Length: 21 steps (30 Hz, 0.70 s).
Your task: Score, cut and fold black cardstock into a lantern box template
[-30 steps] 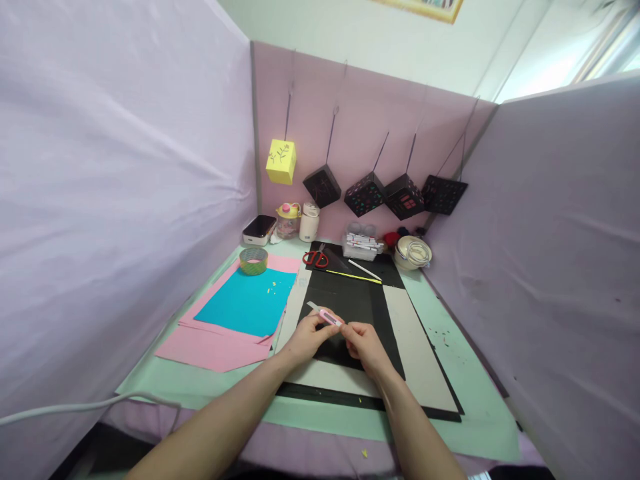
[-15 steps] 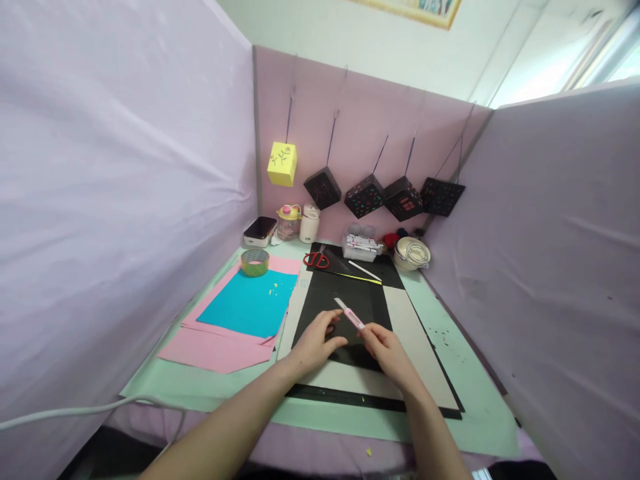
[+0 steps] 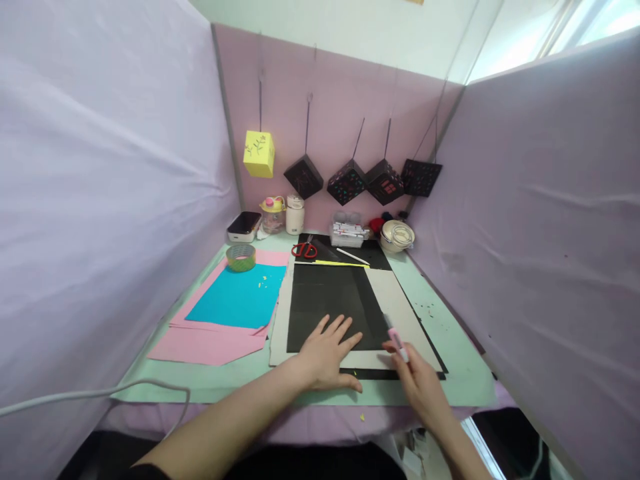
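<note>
My left hand (image 3: 330, 353) lies flat, fingers spread, across the lower edge of a sheet of black paper (image 3: 330, 300). That sheet rests on a pale grey board (image 3: 395, 300). In my right hand (image 3: 417, 377) is a pink craft knife (image 3: 398, 343), held like a pen at the right of the black sheet; its pale tip points up and away from me. Whether the tip touches the board I cannot tell. Beyond the sheet lie red-handled scissors (image 3: 305, 250), a thin white stick (image 3: 353, 256) and a narrow yellow strip (image 3: 343, 264).
Blue paper (image 3: 235, 300) and pink paper (image 3: 210, 345) lie to the left, with a tape roll (image 3: 241, 258) on them. At the back stand a marker box (image 3: 349, 233), a bottle (image 3: 295, 217) and a bowl (image 3: 397, 237). A yellow cube (image 3: 259, 155) and several dark boxes hang above.
My left hand has come down flat on the black sheet and nearer to me. My right hand has carried the craft knife away from it, rightward and closer. The camera view has shifted.
</note>
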{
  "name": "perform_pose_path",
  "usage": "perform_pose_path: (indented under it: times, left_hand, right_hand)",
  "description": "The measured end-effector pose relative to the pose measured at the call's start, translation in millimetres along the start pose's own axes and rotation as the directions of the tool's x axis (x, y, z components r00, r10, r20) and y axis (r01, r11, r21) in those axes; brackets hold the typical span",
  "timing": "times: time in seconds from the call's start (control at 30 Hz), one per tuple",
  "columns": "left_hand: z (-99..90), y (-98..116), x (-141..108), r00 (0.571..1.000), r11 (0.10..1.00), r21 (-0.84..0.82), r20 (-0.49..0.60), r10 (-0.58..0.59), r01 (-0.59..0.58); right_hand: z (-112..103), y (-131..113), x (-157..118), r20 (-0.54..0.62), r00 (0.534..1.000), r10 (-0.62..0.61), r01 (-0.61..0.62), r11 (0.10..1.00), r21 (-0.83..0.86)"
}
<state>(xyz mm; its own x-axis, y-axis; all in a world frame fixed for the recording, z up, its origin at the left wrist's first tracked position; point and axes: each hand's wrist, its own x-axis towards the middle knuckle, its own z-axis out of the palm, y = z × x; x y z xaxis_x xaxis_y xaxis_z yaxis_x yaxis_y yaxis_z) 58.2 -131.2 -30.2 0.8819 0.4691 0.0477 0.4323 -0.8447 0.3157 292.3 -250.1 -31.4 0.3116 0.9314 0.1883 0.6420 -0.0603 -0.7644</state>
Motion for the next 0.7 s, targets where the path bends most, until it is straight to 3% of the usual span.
perform_pose_path:
  times: [0.1, 0.23, 0.37, 0.47, 0.57, 0.7]
  left_hand:
    - [0.7, 10, 4, 1.0, 1.0, 0.024, 0.009, 0.015, -0.015]
    - [-7.4, 20, 7, 0.999, 1.0, -0.001, 0.049, -0.012, 0.012]
    - [-10.6, 22, -1, 0.999, 0.998, -0.044, 0.034, -0.04, 0.041]
    - [-3.3, 19, -22, 0.993, 0.992, -0.044, 0.011, -0.118, 0.119]
    - [4.6, 17, -51, 0.963, 0.963, -0.012, -0.014, -0.27, 0.27]
    - [4.8, 20, -73, 0.947, 0.948, 0.001, -0.025, -0.319, 0.319]
  right_hand:
    - [38, -14, -7, 0.094, 0.957, -0.275, 0.284, 0.953, -0.101]
    - [72, -6, -13, 0.094, 0.914, -0.394, 0.404, 0.869, -0.285]
    - [78, 11, -15, 0.083, 0.874, -0.48, 0.474, 0.799, -0.371]
    - [77, 16, -14, 0.08, 0.852, -0.517, 0.503, 0.767, -0.399]
    - [77, 15, -13, 0.079, 0.84, -0.537, 0.518, 0.751, -0.41]
    - [82, 0, -14, 0.077, 0.836, -0.543, 0.522, 0.743, -0.42]
